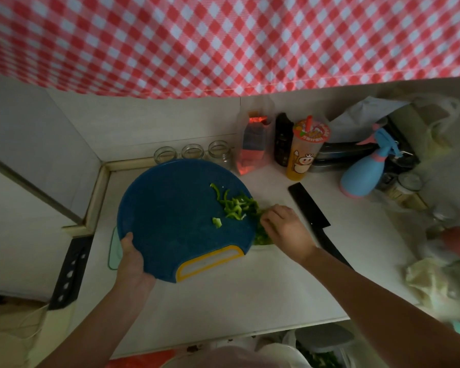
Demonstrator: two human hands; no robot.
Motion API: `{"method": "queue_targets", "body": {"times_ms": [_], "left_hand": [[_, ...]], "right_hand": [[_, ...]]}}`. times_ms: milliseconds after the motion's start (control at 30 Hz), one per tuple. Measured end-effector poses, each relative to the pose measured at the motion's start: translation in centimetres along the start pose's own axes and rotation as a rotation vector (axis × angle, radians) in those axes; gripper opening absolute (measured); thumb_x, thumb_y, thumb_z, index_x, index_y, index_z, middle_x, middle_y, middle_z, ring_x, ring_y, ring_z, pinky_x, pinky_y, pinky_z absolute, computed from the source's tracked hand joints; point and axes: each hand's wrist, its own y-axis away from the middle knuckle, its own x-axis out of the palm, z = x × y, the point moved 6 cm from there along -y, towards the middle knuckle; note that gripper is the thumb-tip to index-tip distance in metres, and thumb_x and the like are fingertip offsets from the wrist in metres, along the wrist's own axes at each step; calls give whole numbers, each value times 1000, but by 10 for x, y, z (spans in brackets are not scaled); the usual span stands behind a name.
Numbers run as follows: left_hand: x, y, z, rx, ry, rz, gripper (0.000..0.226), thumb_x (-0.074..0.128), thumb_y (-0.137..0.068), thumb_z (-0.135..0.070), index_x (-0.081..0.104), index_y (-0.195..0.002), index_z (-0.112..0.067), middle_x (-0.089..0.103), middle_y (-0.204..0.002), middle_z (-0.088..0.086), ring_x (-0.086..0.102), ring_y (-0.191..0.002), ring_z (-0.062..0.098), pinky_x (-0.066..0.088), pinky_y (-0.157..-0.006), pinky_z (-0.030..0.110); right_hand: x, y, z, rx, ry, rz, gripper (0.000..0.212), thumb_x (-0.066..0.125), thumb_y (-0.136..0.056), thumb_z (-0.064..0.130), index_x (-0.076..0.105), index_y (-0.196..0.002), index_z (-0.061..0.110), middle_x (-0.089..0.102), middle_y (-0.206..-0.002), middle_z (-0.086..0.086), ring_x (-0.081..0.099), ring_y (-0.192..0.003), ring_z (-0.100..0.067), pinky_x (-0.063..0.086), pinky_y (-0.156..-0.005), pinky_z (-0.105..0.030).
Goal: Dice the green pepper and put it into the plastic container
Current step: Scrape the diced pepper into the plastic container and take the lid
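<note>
The left hand [132, 261] grips the low left edge of a round blue cutting board [170, 221], with the thumb on top and the fingers hidden under it. The board is lifted off the white counter [223, 301], and its yellow handle [210, 262] points toward the person. Green pepper pieces [234, 207] lie on the right part of the board, some in thin strips and some in small bits. The right hand [284, 227] is at the right edge of the board with its fingers bent, and the fingertips touch the pepper there. I cannot tell if it holds any pieces or only pushes them. Just under that edge sits the plastic container [266, 246], mostly hidden by the board and the hand, with green bits showing inside it. A black knife [310, 208] lies on the counter just right of the hand. Three glass jars [193, 151] stand behind the board. Farther right are a cup [307, 150] with a cartoon on it and a blue spray bottle [361, 176]. A red checked cloth [223, 43] hangs above.
</note>
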Motion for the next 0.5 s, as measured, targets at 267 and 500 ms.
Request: {"method": "queue_targets", "body": {"times_ms": [267, 500], "left_hand": [[0, 4, -5, -12, -25, 22, 41, 29, -98, -46, 55, -122, -27, 60, -116, 0, 57, -103, 22, 50, -77, 38], [1, 5, -15, -53, -21, -6, 36, 32, -97, -50, 55, -113, -27, 59, -110, 0, 57, -93, 21, 48, -76, 37]], "right_hand": [[38, -63, 56, 169, -63, 651, 129, 75, -59, 65, -10, -150, 34, -22, -157, -7, -17, -145, -27, -1, -115, -44], [48, -80, 59, 58, -190, 689, 101, 71, -73, 56, 14, -151, 27, 8, -158, -2, 7, -145, -22, 16, -116, -38]]}}
